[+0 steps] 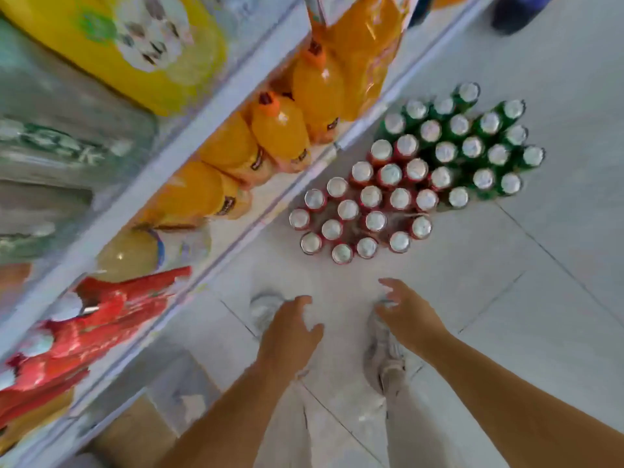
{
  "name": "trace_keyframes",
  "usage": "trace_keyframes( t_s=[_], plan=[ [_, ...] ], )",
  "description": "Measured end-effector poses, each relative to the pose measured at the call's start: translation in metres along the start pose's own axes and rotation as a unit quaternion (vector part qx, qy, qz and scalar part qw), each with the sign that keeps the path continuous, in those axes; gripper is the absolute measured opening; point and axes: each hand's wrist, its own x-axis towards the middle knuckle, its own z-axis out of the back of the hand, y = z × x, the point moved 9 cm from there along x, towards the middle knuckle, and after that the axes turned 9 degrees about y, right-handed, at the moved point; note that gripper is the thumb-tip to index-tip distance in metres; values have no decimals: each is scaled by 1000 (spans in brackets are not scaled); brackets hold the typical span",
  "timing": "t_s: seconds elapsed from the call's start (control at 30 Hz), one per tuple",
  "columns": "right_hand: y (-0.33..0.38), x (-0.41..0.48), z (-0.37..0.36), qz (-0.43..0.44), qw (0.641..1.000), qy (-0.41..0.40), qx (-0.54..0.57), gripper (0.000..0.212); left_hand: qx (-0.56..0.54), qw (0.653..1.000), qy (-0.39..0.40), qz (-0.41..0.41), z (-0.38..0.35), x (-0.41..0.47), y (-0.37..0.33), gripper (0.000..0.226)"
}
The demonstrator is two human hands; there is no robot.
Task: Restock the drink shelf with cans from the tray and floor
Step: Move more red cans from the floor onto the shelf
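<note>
Left hand [287,327] and right hand [407,315], both empty with fingers loosely spread, hang above the floor [506,298]. Red cans [366,207] and green cans [472,143] stand upright beside the shelf's [216,136] base; rigid, probably heavy, smooth-walled, best gripped around the sides.

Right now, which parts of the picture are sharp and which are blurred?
Head view: the red cans and green cans on the floor are fairly sharp; the packs on the shelf at left are smeared; glare spots sit on the orange bottles.
</note>
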Motion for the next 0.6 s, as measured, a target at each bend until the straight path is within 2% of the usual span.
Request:
trace_keyframes(
  t_s=[0.23,0.33,0.47,0.53,0.6],
  plan=[
    [-9,162,-33,30,998,-28,-36,72,31,997,-64,-16,0,167,46,74],
    [-10,204,-50,44,997,-21,-51,85,34,994,-85,-54,-2,210,43,82],
    [-13,242,-73,33,998,-14,-45,98,64,992,-73,-77,-10,248,36,87],
    [-13,253,-76,22,998,-40,-39,99,84,991,-72,-73,-11,263,34,88],
    [-15,257,-73,3,995,-94,-45,89,116,988,-75,-74,-10,272,30,86]
  ],
)
